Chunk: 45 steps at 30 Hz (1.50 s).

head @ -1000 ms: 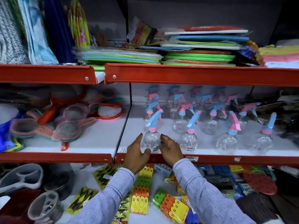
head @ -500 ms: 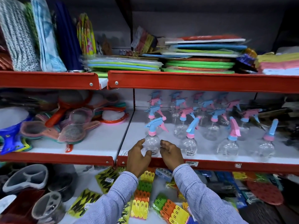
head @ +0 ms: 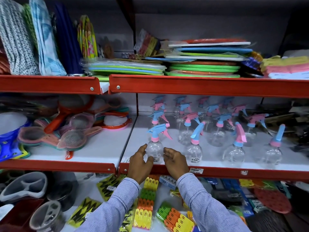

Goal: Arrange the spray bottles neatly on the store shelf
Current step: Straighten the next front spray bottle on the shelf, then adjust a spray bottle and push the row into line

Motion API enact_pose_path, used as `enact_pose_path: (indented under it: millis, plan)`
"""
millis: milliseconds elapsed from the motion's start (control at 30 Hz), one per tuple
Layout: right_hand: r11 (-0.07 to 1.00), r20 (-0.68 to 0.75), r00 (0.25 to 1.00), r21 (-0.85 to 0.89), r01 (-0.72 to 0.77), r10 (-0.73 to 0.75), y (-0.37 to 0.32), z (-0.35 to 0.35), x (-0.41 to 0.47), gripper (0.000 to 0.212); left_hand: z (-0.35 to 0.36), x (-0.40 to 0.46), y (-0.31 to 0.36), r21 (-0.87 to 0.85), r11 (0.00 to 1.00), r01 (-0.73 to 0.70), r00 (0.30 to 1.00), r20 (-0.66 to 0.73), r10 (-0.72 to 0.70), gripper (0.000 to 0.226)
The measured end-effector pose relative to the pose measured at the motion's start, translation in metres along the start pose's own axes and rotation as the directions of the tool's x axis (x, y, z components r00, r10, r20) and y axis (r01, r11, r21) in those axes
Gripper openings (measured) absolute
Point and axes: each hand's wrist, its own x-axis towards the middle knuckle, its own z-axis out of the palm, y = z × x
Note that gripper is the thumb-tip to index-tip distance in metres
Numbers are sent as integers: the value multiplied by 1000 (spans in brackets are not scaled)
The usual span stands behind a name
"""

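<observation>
Several clear spray bottles with blue and pink trigger heads stand on the white shelf with the red rim [head: 217,172]. The front-left spray bottle [head: 154,150] stands upright near the shelf's front edge, nozzle to the left and pink trigger to the right. My left hand [head: 140,163] cups its left side and my right hand [head: 175,162] its right side. To its right in the front row stand a second bottle [head: 194,149], a third [head: 234,153] and a fourth [head: 272,152]. More bottles [head: 217,129] fill the rows behind.
Mesh strainers [head: 71,138] lie on the shelf section to the left, past a red upright. Stacked plastic boards [head: 200,67] fill the shelf above, whose red rim hangs low over the bottles. Packs of coloured pegs [head: 147,203] and grey trays [head: 25,186] lie below.
The front-left bottle's head has turned from facing away to sideways, nozzle now pointing left. Both hands have closed in around its body. The view has tilted slightly down.
</observation>
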Motion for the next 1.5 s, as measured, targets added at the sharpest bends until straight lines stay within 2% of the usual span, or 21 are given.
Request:
enact_pose_path:
  millis: [200,400,600,733,833,933,1000,1033,1167,1267,1367,1500]
  plan:
    - [999,2,1000,-21,25,-25,4,0,-1,45,-1,-1,-2,-1,1000,-7,1000,-6,7,55]
    - [980,-132,976,-117,160,-175,5,-10,-22,51,0,-17,-2,130,969,-211,971,-83,223,63]
    - [915,-329,859,-238,326,-391,16,-47,-52,40,18,-26,-3,298,849,-436,875,-80,478,58]
    - [908,-458,787,-270,320,-414,36,-82,-55,41,43,-32,13,358,774,-521,831,6,557,56]
    - [938,-462,819,-233,257,-339,50,-96,-52,44,62,-37,17,355,800,-484,861,33,507,57]
    - [983,-371,913,-125,134,-172,57,-85,-37,53,66,-38,13,263,910,-319,948,91,306,58]
    - [996,-171,983,-76,55,-68,84,-150,-28,60,122,-57,69,255,945,-205,977,-6,214,56]
    - [996,-102,994,-91,24,-33,83,-148,-21,63,121,-56,72,212,965,-156,985,-39,168,55]
    - [996,63,998,-86,-12,17,71,-136,-1,65,121,-46,74,164,985,-58,993,-91,74,50]
    - [997,108,994,-79,-24,32,68,-142,8,49,131,-48,81,142,990,-13,994,-104,28,49]
    - [998,94,995,-48,39,-34,64,-144,6,37,133,-43,81,132,991,34,994,-106,-20,50]
    - [999,48,998,18,28,-29,68,-145,2,36,134,-36,84,141,989,48,998,-56,-41,54]
